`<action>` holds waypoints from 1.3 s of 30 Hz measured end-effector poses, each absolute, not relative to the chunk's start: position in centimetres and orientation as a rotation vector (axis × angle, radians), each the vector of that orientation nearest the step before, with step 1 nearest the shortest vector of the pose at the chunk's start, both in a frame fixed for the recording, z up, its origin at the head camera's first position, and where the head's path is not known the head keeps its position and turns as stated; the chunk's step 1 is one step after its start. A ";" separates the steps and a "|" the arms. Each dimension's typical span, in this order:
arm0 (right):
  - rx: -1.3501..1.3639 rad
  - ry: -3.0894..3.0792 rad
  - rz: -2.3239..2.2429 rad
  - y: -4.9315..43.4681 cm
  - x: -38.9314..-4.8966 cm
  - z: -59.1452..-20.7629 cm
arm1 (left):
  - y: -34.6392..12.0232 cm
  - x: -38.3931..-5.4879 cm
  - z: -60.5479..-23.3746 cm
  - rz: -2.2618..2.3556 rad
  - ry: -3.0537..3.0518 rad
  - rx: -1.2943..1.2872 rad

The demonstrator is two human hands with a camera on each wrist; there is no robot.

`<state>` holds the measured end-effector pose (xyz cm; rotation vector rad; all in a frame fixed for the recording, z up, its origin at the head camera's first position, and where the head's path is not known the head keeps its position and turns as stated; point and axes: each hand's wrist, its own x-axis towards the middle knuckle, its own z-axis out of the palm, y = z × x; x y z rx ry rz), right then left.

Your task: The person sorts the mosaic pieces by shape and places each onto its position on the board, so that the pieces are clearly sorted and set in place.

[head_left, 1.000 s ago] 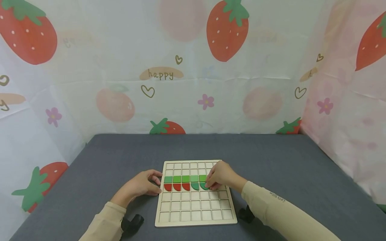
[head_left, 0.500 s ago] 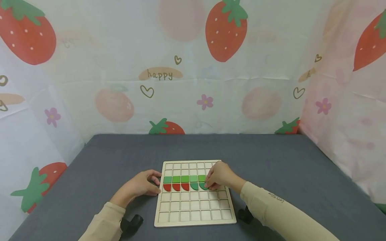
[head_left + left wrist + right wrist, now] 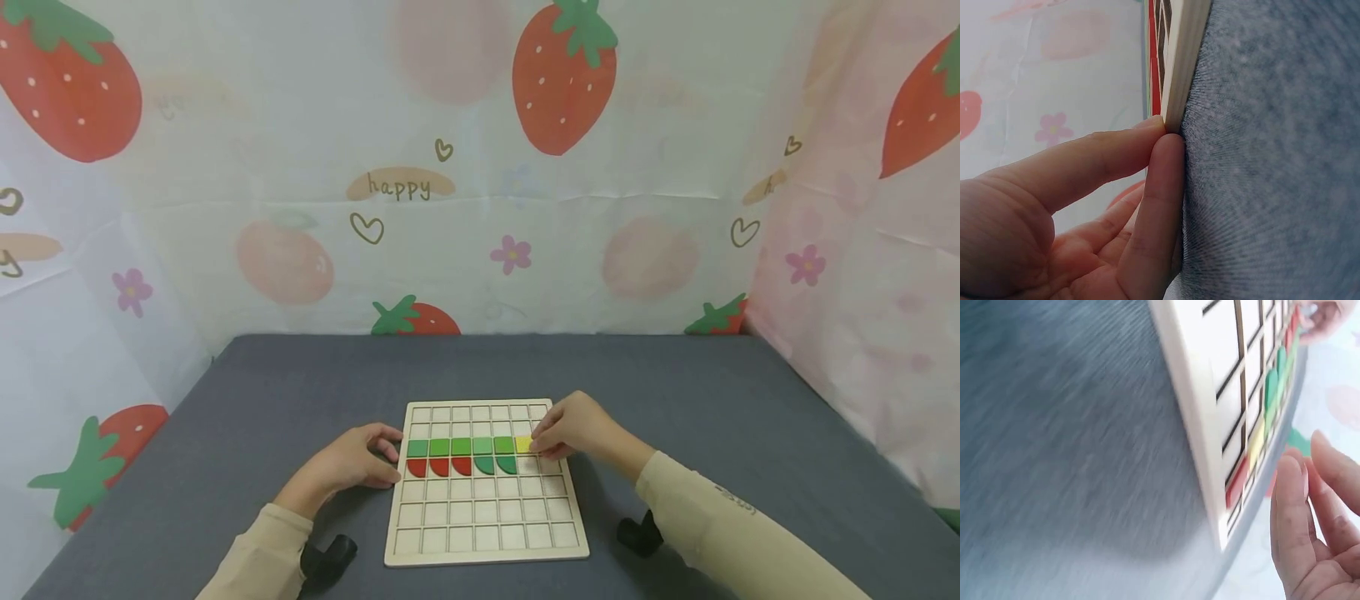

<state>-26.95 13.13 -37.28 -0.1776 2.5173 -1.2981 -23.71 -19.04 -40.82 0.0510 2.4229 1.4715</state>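
Observation:
A pale wooden grid board (image 3: pixel 487 557) lies on the table. Across it runs a row of square green tiles (image 3: pixel 461 447), ending in a yellow square (image 3: pixel 522 444). In the row below sit red quarter-round tiles (image 3: pixel 439 467) and two dark green quarter-rounds (image 3: pixel 485 465). My left hand (image 3: pixel 352 460) rests thumb and fingertips against the board's left edge. My right hand (image 3: pixel 573 425) is at the right end of the tile row, partly covering it. In the right wrist view its fingers hold nothing, and a red tile (image 3: pixel 1237 483) shows past the yellow one.
A dark grey cloth covers the table (image 3: pixel 315 375). Behind stands a white curtain (image 3: pixel 645 167) printed with strawberries. Black wrist straps (image 3: pixel 330 560) show under both sleeves.
My right hand has moved right from the dark green quarter-rounds, uncovering the yellow square and the cell under it. The left hand stays at the edge.

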 end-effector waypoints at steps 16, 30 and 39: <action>-0.139 2.494 -1.264 21.2 -25.6 -36.7 | -19.0 -23.8 -40.9 1.452 2.431 0.049; -0.111 2.505 -1.152 26.3 -24.4 -37.3 | -18.9 -23.8 -40.9 1.452 2.439 0.040; -0.069 2.474 -1.099 29.2 -23.7 -37.9 | -18.8 -23.7 -40.9 1.448 2.448 0.040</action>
